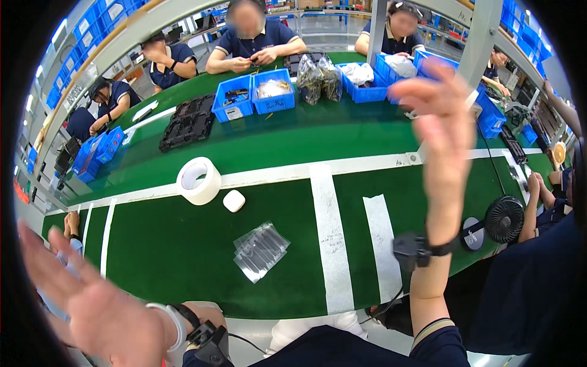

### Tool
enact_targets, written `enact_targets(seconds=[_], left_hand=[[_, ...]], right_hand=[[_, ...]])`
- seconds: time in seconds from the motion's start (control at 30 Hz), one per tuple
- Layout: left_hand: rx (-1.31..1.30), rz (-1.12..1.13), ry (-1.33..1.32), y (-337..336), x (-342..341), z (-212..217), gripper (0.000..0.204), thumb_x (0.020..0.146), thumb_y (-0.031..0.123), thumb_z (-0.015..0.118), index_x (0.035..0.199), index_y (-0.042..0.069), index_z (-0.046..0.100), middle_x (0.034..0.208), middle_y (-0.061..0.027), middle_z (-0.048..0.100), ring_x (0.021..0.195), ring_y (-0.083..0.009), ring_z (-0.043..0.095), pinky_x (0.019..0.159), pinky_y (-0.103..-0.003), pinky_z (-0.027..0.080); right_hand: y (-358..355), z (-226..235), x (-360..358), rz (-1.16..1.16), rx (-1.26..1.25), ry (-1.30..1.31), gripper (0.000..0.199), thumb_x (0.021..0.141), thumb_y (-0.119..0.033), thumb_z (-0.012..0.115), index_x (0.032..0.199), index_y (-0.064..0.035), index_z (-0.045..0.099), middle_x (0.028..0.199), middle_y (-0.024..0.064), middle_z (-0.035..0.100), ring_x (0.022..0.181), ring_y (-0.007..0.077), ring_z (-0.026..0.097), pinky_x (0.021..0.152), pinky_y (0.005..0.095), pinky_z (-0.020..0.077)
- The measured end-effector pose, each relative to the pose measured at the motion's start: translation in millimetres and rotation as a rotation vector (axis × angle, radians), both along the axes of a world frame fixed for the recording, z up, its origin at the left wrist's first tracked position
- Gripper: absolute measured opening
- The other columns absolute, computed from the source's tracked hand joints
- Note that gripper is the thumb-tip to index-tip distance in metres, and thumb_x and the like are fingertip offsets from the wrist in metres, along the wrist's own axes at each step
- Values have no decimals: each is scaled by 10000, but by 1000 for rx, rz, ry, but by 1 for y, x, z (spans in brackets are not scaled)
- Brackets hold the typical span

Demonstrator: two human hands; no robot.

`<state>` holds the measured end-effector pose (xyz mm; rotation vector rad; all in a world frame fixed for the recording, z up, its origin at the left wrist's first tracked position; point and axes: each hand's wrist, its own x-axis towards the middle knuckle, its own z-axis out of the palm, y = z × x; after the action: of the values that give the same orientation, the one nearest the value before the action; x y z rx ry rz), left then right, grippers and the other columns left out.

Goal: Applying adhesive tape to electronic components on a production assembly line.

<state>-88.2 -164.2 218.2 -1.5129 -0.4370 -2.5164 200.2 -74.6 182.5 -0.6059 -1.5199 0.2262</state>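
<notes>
My left hand (101, 306) is raised at the lower left, its fingers spread and nothing in it. Up at the right, my right hand (437, 107) is lifted over the table, blurred, with fingers apart and no object seen in it. Both wrists carry black strapped devices. Between the hands, a small stack of clear plastic sleeves (262, 252) lies on the green tabletop (177, 257). Behind it sit a white rounded square case (234, 200) and a wide roll of white tape (199, 181). Neither hand touches any of these.
Blue bins (233, 101) with parts, bagged dark pieces (319, 79) and a black slotted tray (188, 122) stand across the table. A black fan (504, 219) and round base (472, 233) are at right. White tape strips (331, 244) cross the surface. Several people work around the table.
</notes>
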Motion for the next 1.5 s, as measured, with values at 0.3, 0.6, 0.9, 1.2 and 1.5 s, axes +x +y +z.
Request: enact_targets(seconds=[0.3, 0.6, 0.9, 1.2, 1.5], left_hand=[[-986, -692, 850, 91, 11, -80, 454, 905, 288, 367, 1273, 23, 359, 1267, -106, 419, 1176, -225, 405, 975, -354, 304], [-1212, -323, 1084, 136, 21, -188, 447, 855, 310, 522, 1198, 30, 460, 1320, -236, 335, 1255, -320, 300, 1018, -367, 255], [-1187, -52, 1271, 128, 31, -204, 510, 831, 395, 516, 1235, 95, 434, 1326, -218, 318, 1267, -362, 243, 1011, -535, 183], [-1192, -64, 1259, 127, 33, -200, 493, 837, 391, 495, 1224, 93, 435, 1327, -214, 314, 1268, -374, 228, 1020, -521, 164], [-1213, -28, 1279, 125, 37, -195, 471, 843, 351, 509, 1227, 89, 432, 1327, -209, 315, 1261, -365, 248, 1020, -510, 181]], right_hand=[[19, -145, -14, -119, -476, -435, 440, 761, -124, 595, 1165, -44, 440, 1037, 139, 504, 996, 292, 490, 878, 364, 387], [27, -171, -2, -173, -351, -480, 359, 752, -107, 576, 1098, -44, 501, 1076, 143, 502, 1024, 313, 474, 885, 378, 388], [26, -172, -4, -114, -403, -525, 242, 748, -113, 586, 977, -34, 574, 1007, 134, 568, 1001, 294, 499, 865, 368, 409], [25, -170, -6, -85, -402, -548, 210, 745, -111, 571, 933, -25, 600, 979, 144, 590, 969, 297, 529, 850, 371, 421], [24, -169, -6, -70, -497, -609, 201, 770, -134, 546, 932, -24, 592, 960, 117, 595, 954, 277, 535, 882, 370, 392]])
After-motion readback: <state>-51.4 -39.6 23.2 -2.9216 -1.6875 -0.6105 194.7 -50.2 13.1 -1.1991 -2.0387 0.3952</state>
